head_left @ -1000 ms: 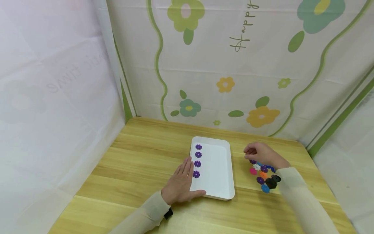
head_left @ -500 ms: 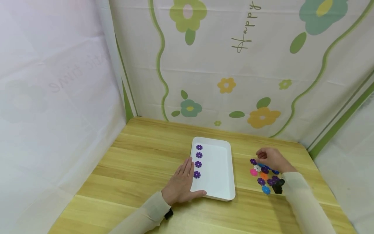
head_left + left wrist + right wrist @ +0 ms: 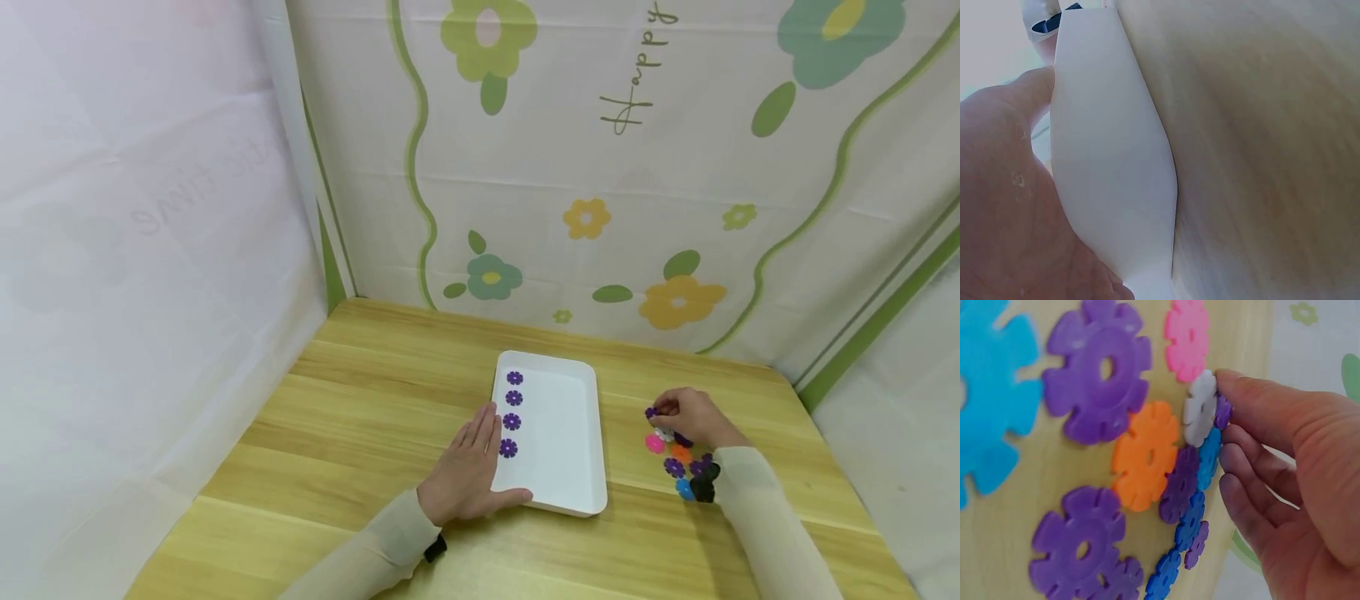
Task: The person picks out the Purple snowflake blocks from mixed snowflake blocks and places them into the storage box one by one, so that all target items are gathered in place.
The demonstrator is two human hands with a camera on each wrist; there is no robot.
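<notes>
A white tray (image 3: 558, 433) lies on the table with a column of purple snowflake discs (image 3: 512, 422) along its left side. My left hand (image 3: 467, 467) rests against the tray, fingers straight along its left edge and thumb at the near edge. In the left wrist view, that hand (image 3: 1010, 187) lies against the tray's outer wall (image 3: 1110, 144). To the right of the tray, my right hand (image 3: 693, 417) pinches a purple snowflake disc (image 3: 651, 412) at the far end of the loose pile. Between thumb and forefinger, its edge (image 3: 1224, 411) shows beside a white disc (image 3: 1200, 409).
Loose discs lie under and in front of the right hand: pink (image 3: 655, 444), orange (image 3: 681, 453), light blue (image 3: 685, 489) and several purple ones (image 3: 674, 467). Dark blue discs (image 3: 1190, 520) show in the right wrist view. A printed cloth (image 3: 540, 167) stands behind the wooden table (image 3: 375, 400).
My right hand first drew back to the right over the pile, then came down and forward onto the purple disc. The left hand and tray have stayed in place.
</notes>
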